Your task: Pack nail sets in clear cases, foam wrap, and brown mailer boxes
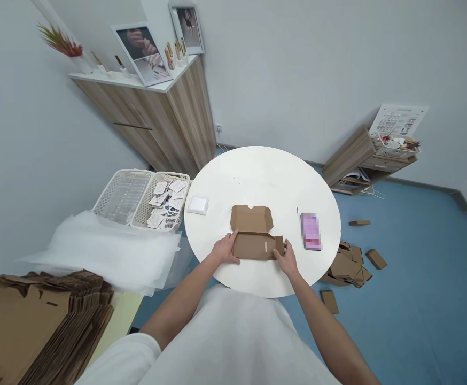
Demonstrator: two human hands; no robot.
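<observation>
A flat brown cardboard box blank [253, 235], partly folded, lies near the front of a round white table [257, 176]. Its lid flap [251, 218] stands open toward the back. My left hand [226, 250] grips the left end of the box, fingers on the side flap. At the right end, my right hand [285, 258] pinches the small side flap. A pink packet [311, 231] lies on the table to the right of the box, and a small white pad [198, 205] sits at the table's left edge.
Two white mesh baskets [145, 199], one holding several cards, stand left of the table beside white foam sheets [101, 248]. A stack of flat cardboard blanks [41, 321] is at lower left. Cardboard scraps [349, 267] litter the blue floor at right. Wooden cabinets line the wall.
</observation>
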